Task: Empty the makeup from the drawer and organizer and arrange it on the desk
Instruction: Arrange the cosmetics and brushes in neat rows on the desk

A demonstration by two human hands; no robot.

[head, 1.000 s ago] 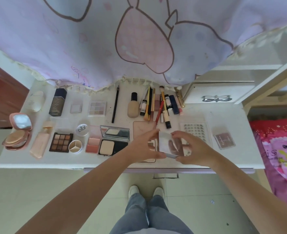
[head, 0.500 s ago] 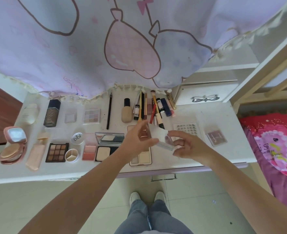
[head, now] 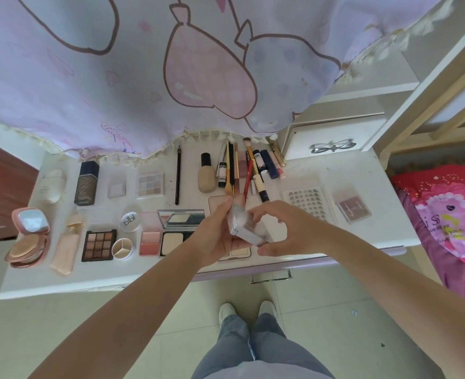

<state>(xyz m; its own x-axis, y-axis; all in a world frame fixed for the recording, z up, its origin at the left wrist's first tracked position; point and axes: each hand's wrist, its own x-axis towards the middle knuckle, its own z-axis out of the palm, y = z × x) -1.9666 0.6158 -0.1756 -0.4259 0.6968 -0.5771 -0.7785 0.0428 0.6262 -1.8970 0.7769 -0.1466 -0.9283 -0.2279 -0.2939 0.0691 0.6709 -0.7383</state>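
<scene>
Both hands hold a small clear-lidded compact case (head: pixel 246 227) above the front middle of the white desk (head: pixel 362 176). My left hand (head: pixel 215 233) grips its left side from below. My right hand (head: pixel 280 228) curls over its right end, fingertips on the lid. Makeup lies in rows on the desk: a brown eyeshadow palette (head: pixel 99 244), a pink blush (head: pixel 149 239), an open powder compact (head: pixel 178 231), a dark foundation bottle (head: pixel 87 183), a beige bottle (head: pixel 206 176), and several brushes and pencils (head: pixel 249 170). A pale palette (head: pixel 217 203) is partly hidden under my hands.
A lilac curtain (head: pixel 143 77) hangs over the desk's back edge. A white drawer unit with a bow handle (head: pixel 332 146) stands at the back right. The desk drawer handle (head: pixel 271 276) shows under the front edge. A pink bed (head: pixel 450 214) is on the right.
The case has been tilted and turned in my hands, from upright to lying flatter. My right hand has moved over its top.
</scene>
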